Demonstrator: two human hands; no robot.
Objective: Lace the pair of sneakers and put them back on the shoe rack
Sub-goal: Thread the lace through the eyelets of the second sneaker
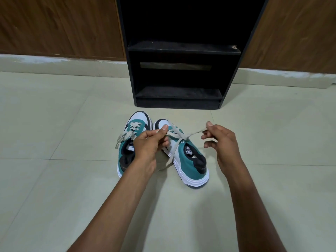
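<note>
Two teal, white and black sneakers stand side by side on the floor, toes toward the rack. The left sneaker [128, 140] has its beige lace tied in a loose bow. The right sneaker [189, 160] leans a little to the right. Its beige lace [183, 136] crosses above the tongue and is pulled taut to both sides. My left hand [151, 144] pinches one end over the gap between the shoes. My right hand [221, 140] pinches the other end to the right of the shoe. A loose stretch of lace hangs down between the shoes.
A black shoe rack [179, 95] with two bare shelves stands just behind the sneakers against a brown wooden wall [60, 26]. Pale floor tiles [54, 124] stretch out on every side.
</note>
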